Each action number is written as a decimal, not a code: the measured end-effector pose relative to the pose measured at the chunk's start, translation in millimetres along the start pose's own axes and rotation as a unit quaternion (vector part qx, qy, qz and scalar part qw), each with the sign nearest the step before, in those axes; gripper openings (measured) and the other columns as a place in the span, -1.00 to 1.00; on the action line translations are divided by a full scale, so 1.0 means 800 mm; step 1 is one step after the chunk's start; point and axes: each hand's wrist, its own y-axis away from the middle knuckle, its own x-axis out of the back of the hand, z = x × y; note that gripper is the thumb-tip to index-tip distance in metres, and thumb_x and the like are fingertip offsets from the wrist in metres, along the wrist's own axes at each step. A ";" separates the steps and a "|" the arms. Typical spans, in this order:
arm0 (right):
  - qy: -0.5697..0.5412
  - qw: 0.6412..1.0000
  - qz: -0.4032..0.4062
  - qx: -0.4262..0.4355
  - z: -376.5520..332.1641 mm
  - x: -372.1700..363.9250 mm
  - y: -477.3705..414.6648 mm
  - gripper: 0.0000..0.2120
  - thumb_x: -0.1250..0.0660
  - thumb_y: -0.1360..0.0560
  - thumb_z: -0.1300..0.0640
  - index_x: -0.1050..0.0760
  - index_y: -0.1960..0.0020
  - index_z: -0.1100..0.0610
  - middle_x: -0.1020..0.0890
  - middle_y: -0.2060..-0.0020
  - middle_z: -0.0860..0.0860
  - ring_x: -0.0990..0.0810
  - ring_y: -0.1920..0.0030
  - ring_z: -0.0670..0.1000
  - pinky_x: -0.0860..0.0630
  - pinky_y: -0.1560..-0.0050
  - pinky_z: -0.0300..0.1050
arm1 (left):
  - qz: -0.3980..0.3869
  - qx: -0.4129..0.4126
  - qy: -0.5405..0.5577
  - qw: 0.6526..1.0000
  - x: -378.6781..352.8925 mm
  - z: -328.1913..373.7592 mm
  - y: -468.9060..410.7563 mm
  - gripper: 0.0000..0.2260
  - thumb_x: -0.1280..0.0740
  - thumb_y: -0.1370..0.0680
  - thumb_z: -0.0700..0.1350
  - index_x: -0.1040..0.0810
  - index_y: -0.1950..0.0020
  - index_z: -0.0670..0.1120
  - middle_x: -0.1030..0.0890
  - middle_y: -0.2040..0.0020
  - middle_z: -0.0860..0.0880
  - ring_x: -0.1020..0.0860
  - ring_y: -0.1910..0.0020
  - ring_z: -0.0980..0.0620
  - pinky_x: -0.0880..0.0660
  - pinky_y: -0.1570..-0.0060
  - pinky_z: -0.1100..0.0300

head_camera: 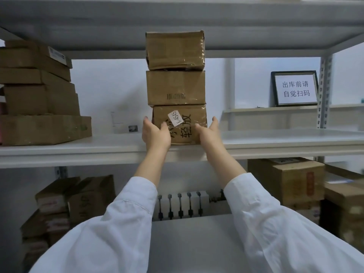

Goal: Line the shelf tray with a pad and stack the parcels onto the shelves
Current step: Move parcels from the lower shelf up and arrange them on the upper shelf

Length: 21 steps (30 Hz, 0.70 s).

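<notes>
Three brown taped parcels stand stacked on the middle shelf point(78, 148). The bottom parcel point(184, 133) bears a white K-4545 sticker and black handwriting. A middle parcel point(175, 88) sits on it, and a top parcel point(175, 50) reaches nearly to the shelf above. My left hand point(155, 133) presses against the bottom parcel's left side with straight fingers and thumb on its front. My right hand point(209, 133) presses its right side the same way. Both sleeves are white. No pad is in view.
A pile of flat cardboard boxes point(39, 107) fills the shelf's left end. A framed sign point(295, 88) stands on a ledge at the right. The lower shelf holds more boxes point(285, 180) left and right. A grey cart surface point(197, 249) lies below my arms.
</notes>
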 end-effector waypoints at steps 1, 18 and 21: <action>0.001 1.000 0.016 0.006 0.004 0.005 0.005 -0.31 -0.27 -0.51 0.09 0.00 -0.53 0.09 -0.24 -0.47 0.08 -0.28 -0.43 0.11 -0.24 -0.35 -0.07 | 0.019 -0.016 -0.010 1.000 0.001 -0.003 0.007 -0.43 -0.21 -0.60 -0.09 -0.04 -0.53 -0.14 -0.20 -0.51 -0.12 -0.16 -0.48 -0.14 -0.16 -0.45 -0.02; -0.017 0.996 0.083 0.039 0.066 0.136 0.068 -0.81 -0.18 -0.55 0.30 -0.54 -0.05 0.18 -0.52 0.22 -0.11 -0.45 0.20 -0.17 -0.39 0.16 -0.31 | 0.097 0.103 0.318 0.937 -0.091 -0.027 0.159 -0.86 -0.14 -0.54 -0.28 -0.41 0.08 -0.06 -0.45 0.17 0.01 -0.42 0.23 0.12 -0.33 0.20 0.30; -0.013 0.996 0.084 0.038 0.074 0.162 0.065 -0.83 -0.18 -0.54 0.29 -0.53 -0.02 0.15 -0.52 0.22 -0.11 -0.47 0.19 -0.15 -0.41 0.16 -0.32 | 0.077 0.158 0.322 0.930 -0.117 -0.033 0.173 -0.79 -0.13 -0.52 -0.31 -0.39 0.22 -0.04 -0.44 0.28 0.03 -0.41 0.30 0.11 -0.31 0.25 0.26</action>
